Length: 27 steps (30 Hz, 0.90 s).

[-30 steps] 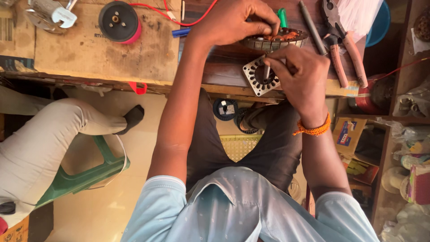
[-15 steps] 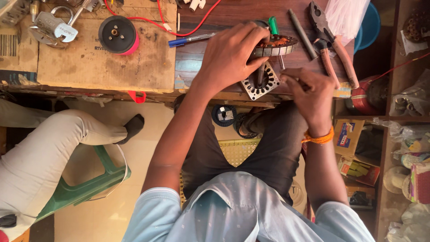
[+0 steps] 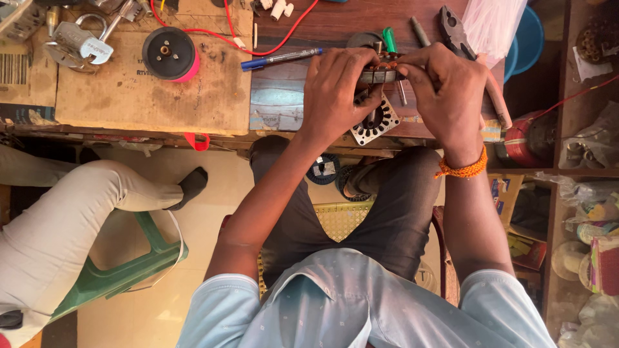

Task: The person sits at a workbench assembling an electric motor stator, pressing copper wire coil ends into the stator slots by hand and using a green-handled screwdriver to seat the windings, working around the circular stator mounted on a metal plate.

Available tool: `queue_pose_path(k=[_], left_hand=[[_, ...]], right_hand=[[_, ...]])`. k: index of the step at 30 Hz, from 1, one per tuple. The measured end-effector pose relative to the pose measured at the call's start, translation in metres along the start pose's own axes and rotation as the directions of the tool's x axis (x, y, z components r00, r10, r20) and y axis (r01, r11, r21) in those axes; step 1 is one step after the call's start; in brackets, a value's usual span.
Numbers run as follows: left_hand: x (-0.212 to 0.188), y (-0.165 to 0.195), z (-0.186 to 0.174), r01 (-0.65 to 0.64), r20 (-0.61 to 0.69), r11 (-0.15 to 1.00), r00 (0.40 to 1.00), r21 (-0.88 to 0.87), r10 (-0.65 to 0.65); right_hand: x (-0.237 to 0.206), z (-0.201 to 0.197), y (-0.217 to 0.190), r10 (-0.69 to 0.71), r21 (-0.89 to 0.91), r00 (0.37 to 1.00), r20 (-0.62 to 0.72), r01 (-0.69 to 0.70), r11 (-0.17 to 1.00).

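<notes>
Head view: both hands on a motor part at the bench edge

Far left on the wooden bench (image 3: 335,19) lies a flat brown cardboard box (image 3: 148,96) bearing a white barcode label at its left end. On the cardboard sit a grey padlock (image 3: 80,45) and a round black spool with a pink rim (image 3: 171,53). A blue pen (image 3: 280,59) lies just right of it. The left hand (image 3: 335,90) and right hand (image 3: 448,90) together pinch a small copper-wound motor part (image 3: 380,74), held just above a toothed metal stator plate (image 3: 377,122) at the bench's near edge. Pliers (image 3: 454,32) lie beyond. Coloured packets (image 3: 503,193) fill the shelves at right.
</notes>
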<state>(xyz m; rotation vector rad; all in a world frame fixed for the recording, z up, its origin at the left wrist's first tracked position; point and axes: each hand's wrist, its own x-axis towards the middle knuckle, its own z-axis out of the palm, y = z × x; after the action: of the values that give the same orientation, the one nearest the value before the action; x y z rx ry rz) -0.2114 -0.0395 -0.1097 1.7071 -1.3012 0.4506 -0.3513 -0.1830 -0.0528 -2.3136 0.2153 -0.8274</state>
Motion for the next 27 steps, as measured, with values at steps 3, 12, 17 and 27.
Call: queue_pose_path(k=[3, 12, 17, 27], left_hand=[[0.0, 0.002, 0.004, 0.005, -0.019, 1.0, 1.0, 0.01, -0.005], [-0.004, 0.007, 0.013, 0.038, -0.066, 0.999, 0.997, -0.008, -0.038], [0.001, 0.011, 0.002, 0.026, -0.023, 1.0, 0.999, -0.011, -0.026], [0.063, -0.033, 0.028, 0.437, 0.445, 0.798, 0.863, -0.415, -0.241]], right_hand=[[0.003, -0.003, -0.002, 0.041, -0.021, 0.999, 0.001, -0.041, 0.999], [-0.005, -0.01, -0.001, 0.065, -0.061, 0.998, -0.024, -0.066, 0.996], [0.023, 0.003, 0.025, -0.019, -0.053, 1.0, -0.011, 0.019, 0.998], [0.044, 0.0, 0.035, -0.075, -0.197, 0.997, -0.007, 0.072, 0.978]])
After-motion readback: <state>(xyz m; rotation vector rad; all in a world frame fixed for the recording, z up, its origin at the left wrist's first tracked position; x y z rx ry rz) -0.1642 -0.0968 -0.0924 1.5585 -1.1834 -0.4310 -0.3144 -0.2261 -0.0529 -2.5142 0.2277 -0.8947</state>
